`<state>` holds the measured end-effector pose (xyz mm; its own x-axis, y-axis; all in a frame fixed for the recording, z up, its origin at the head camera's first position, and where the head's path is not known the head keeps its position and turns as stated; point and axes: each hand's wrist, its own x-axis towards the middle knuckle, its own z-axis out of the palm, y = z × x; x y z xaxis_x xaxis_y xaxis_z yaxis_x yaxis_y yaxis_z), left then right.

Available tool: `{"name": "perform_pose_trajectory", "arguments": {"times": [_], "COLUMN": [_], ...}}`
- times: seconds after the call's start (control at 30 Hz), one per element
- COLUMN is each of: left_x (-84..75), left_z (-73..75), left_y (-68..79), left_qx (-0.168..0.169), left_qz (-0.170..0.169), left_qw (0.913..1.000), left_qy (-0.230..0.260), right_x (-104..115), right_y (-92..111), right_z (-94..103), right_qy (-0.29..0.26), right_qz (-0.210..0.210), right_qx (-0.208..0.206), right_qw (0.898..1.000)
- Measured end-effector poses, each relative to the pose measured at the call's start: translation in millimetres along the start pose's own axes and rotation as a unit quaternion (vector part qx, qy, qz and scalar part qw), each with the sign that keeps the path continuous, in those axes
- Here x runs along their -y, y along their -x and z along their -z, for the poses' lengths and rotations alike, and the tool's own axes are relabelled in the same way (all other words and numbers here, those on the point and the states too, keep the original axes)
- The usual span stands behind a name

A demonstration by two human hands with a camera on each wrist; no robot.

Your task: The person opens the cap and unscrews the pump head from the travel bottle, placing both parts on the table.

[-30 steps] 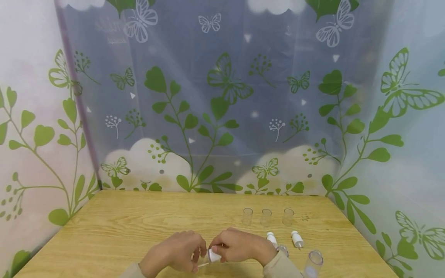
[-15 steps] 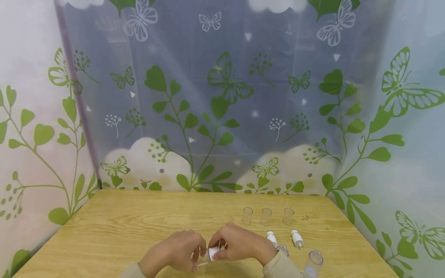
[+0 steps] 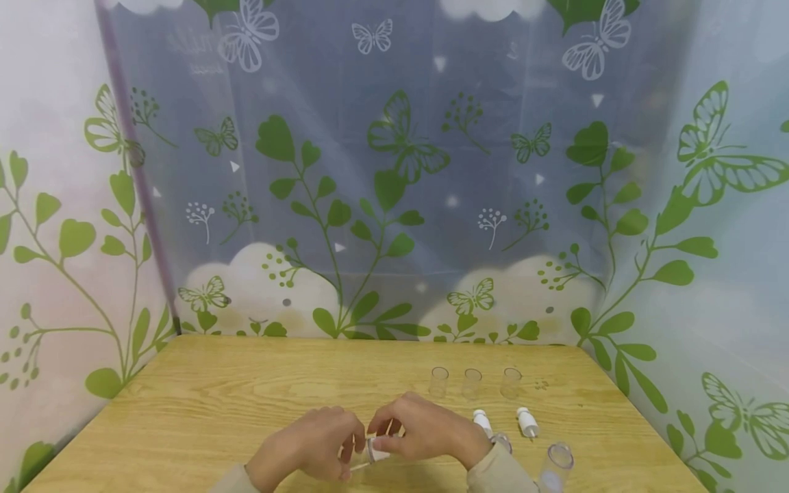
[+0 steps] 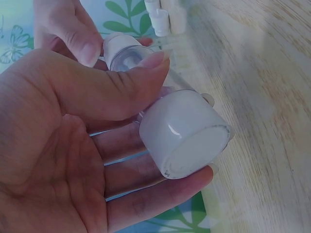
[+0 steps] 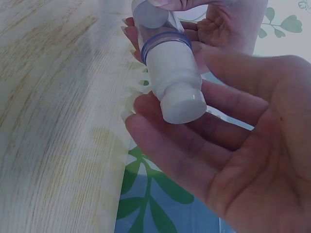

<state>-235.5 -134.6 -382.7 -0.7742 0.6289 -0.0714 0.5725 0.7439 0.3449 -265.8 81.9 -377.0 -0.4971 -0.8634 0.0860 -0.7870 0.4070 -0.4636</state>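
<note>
My left hand (image 3: 317, 438) grips a small clear bottle, tilted on its side; in the left wrist view its white base (image 4: 184, 136) faces the camera, with the thumb lying across the clear wall. At the bottle's other end sits a white pump top (image 5: 172, 68), its lower edge against the purple-tinted rim (image 5: 166, 40). My right hand (image 3: 419, 428) holds this pump top between thumb and fingers. The right wrist view shows its fingers beneath the narrower white head and the thumb by the rim. Whether the threads are engaged cannot be seen.
Three clear caps (image 3: 472, 385) stand in a row farther back on the wooden table (image 3: 259, 376). Two more white pump tops (image 3: 527, 422) lie right of my hands. A clear bottle (image 3: 557, 467) stands at the front right, with another (image 3: 502, 442) partly behind my sleeve.
My right hand's knuckles have risen slightly and its fingers have shifted left over the pump top, with the thumb now across it. The left hand and bottle have stayed nearly still.
</note>
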Motion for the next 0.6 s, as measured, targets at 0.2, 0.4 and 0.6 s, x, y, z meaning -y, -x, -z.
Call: {"name": "perform_pose_trajectory", "arguments": {"times": [0.2,0.4,0.6], "left_x": [-0.1,0.5,0.8], "left_z": [2.2,2.5,2.1], "left_y": [-0.7,-1.6,-1.5], "left_qx": [0.008,0.009,0.005], "left_qz": [0.001,-0.005,-0.004], "left_qw": [0.9999,0.9998,0.9998], "left_qy": [0.015,0.019,0.017], "right_x": [-0.9,-1.5,-1.9], "right_y": [1.4,1.2,0.5], "right_z": [1.9,1.6,0.7], "right_qy": [-0.024,-0.06,-0.058], "right_qz": [-0.012,-0.018,-0.015], "right_qx": [0.004,0.014,0.007], "right_qw": [1.0,0.998,0.998]}}
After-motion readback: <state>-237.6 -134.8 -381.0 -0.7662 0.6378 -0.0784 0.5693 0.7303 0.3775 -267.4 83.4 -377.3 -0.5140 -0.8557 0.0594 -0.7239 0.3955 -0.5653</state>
